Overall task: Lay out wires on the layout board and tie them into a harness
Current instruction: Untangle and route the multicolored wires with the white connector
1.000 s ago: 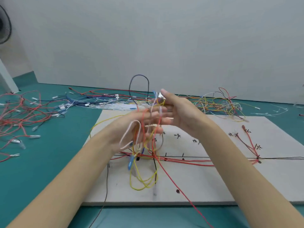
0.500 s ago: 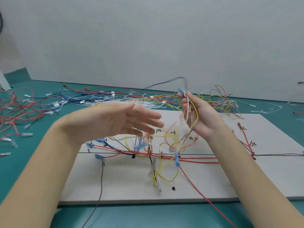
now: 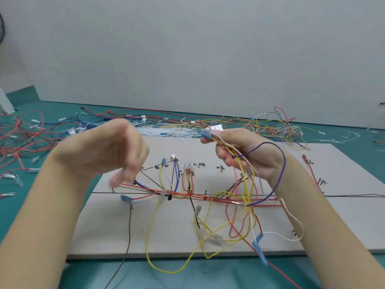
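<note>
The right hand (image 3: pixel 248 155) is raised above the far right part of the layout board (image 3: pixel 343 215), its fingers curled round a bundle of wires (image 3: pixel 246 180); the bundle's upper ends, a blue terminal (image 3: pixel 206 134) and a white connector (image 3: pixel 216 128), stick out past the thumb and forefinger; below the hand the yellow, red, white and purple strands hang down in loose loops onto the board's near half, one yellow loop (image 3: pixel 166 265) spilling over the board's near edge; a purple wire (image 3: pixel 281 163) arcs round the wrist. The left hand (image 3: pixel 108 151) hovers above the board's far left part, blurred, fingers pointing down toward the board and holding nothing that can be made out; whether they touch the wires below cannot be told. Along the board's middle line lies a routed run of red wires (image 3: pixel 187 195); beyond the board's far edge lie loose wire heaps (image 3: pixel 268 126).
</note>
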`<state>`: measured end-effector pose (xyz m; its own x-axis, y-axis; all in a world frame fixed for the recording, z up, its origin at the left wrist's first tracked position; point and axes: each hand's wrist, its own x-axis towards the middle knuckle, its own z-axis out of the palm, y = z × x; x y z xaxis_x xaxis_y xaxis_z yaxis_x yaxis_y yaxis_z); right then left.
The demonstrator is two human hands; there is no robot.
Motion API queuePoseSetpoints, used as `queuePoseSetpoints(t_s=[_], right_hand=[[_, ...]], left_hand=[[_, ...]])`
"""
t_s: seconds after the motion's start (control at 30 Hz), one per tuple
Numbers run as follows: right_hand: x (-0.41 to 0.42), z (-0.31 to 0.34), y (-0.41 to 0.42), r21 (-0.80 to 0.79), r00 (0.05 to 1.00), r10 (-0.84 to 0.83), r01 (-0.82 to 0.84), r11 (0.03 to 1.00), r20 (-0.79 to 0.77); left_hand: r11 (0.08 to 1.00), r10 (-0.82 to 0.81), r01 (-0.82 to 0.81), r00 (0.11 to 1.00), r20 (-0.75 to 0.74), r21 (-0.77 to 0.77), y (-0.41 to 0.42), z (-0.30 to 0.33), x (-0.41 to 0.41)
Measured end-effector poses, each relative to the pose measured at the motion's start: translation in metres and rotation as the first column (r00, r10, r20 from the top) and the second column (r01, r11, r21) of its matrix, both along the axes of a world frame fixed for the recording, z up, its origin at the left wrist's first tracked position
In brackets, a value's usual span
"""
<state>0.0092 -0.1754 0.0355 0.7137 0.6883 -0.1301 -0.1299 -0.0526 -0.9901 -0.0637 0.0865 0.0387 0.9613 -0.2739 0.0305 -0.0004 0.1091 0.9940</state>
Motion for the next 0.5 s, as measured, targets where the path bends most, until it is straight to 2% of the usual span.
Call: queuePoseSetpoints(t_s=[0.2,0.33,0.5], right_hand=[[-0.012,0.002,0.017,0.056,0.972,-0.108,0.099,0.994,0.210],[-0.019,0.002,0.023,0.035,0.903,-0.216,0.219,0.975,0.372],[-0.022,0.006,0.022,0.041,0.914,-0.207,0.206,0.978,0.350]], left_hand=[[0.982,0.165,-0.175,0.979,0.122,0.074,-0.046,-0.009,0.015],[0.981,0.173,-0.181,0.978,0.117,0.069,-0.066,-0.019,0.016],[0.997,0.054,-0.054,0.998,0.011,0.048,-0.074,-0.024,0.012]])
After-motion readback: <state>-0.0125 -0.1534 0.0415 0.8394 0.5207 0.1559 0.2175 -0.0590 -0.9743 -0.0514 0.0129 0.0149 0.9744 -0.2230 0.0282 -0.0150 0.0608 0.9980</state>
